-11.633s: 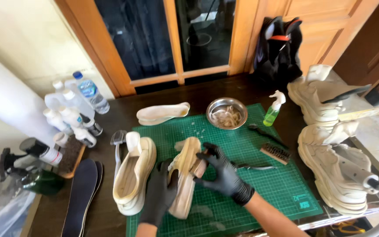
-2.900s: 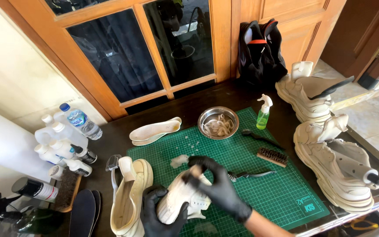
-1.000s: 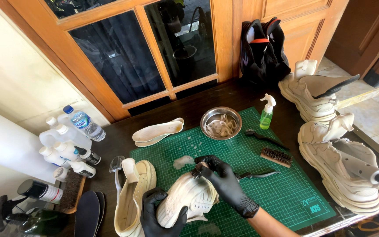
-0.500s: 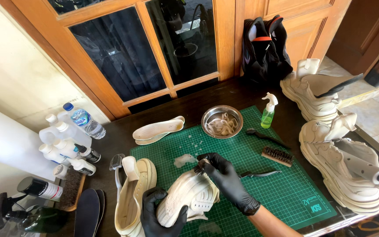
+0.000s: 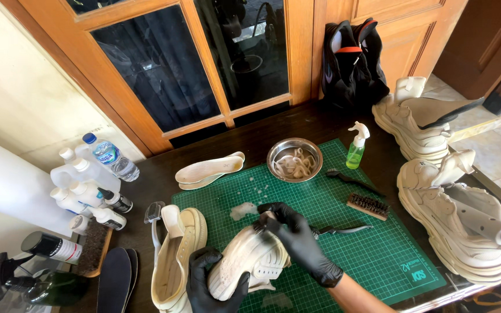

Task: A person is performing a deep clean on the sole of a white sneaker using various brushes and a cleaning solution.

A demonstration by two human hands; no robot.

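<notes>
Your black-gloved left hand (image 5: 215, 284) grips one cream chunky sneaker (image 5: 249, 261), your gloved right hand (image 5: 294, 235) is closed on its toe, and a second sneaker (image 5: 175, 261) lies beside.

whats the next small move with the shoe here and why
Probably keep rubbing the toe. The left hand steadies the white shoe from below, the right hand presses at its toe, and foam lies on the mat beside it, so that spot looks half cleaned.
</notes>
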